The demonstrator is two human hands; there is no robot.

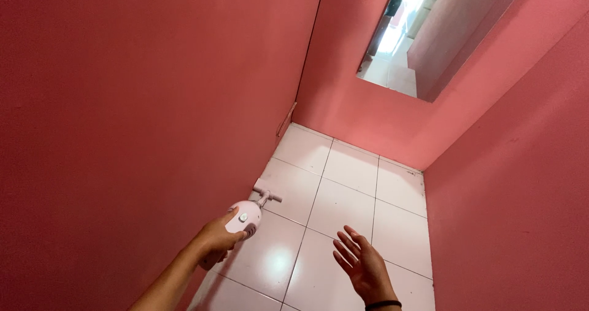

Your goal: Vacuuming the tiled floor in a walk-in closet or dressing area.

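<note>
My left hand (216, 237) grips the white handle of a stick-type floor cleaner (248, 216), low against the left red wall. Its thin pole runs down to a flat white head (265, 185) resting on the white floor tiles beside the wall. My right hand (363, 265) hovers over the tiles with fingers spread and holds nothing. A black band circles its wrist.
Red walls (153, 102) close in on the left, back and right of a narrow white-tiled floor (343, 194). A large mirror (429, 28) hangs on the back wall and reflects a bright passage. A seam runs down the corner of the left wall.
</note>
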